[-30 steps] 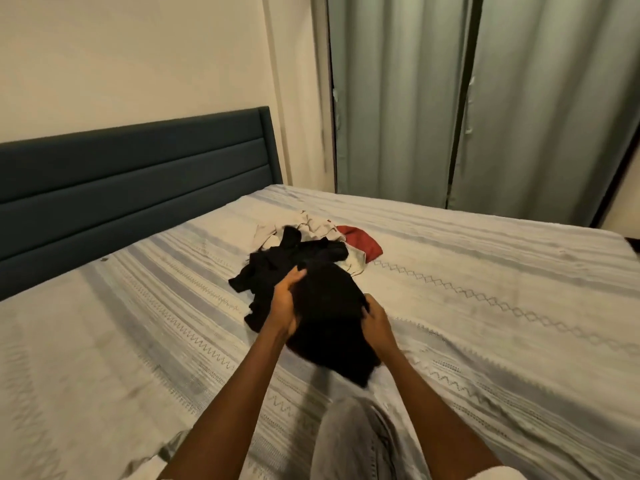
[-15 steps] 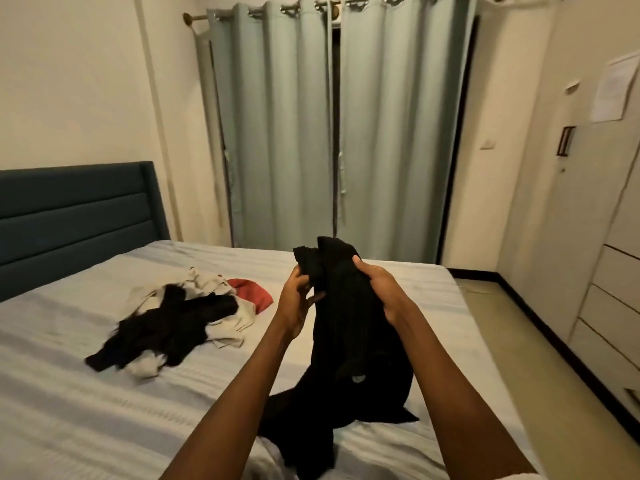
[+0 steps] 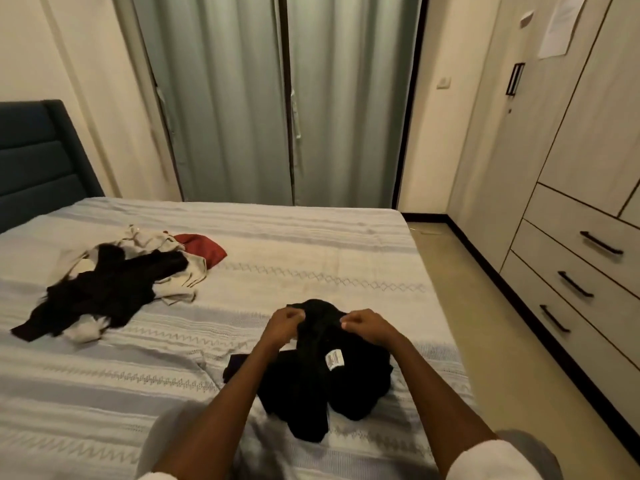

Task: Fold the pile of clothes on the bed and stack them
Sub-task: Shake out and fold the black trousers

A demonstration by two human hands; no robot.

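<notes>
- Bed (image 3: 311, 244): fills most of the view; pale cover with grey-blue bands and zigzag stitching; dark blue padded headboard (image 3: 38, 161) at far left
- Curtains (image 3: 277, 98): grey-green, drawn shut, hanging behind the far side of the bed
- Wardrobe (image 3: 575, 188): pale panels along the right wall, three drawers with dark bar handles; a sheet of paper (image 3: 559, 26) stuck on an upper door
- Pile of clothes (image 3: 110, 282): unfolded, on the left part of the bed, well apart from the hands; black pieces sprawl over cream-white ones, a red garment (image 3: 202, 247) at its far right edge, touching the cream fabric
- Black garment (image 3: 322, 379): crumpled on the near right part of the bed, directly in front of the person; top edge lifted in a bunch between the two hands, lower part slumped on the cover; a small white care label (image 3: 334, 360) faces up near its middle
- Left hand (image 3: 284, 325): fingers curled, pinching the raised top edge of the black garment on its left side
- Right hand (image 3: 367, 325): fingers curled, pinching the same raised edge on the right side; the two hands sit near each other, fabric bunched between them
- No folded stack visible on the bed yet
</notes>
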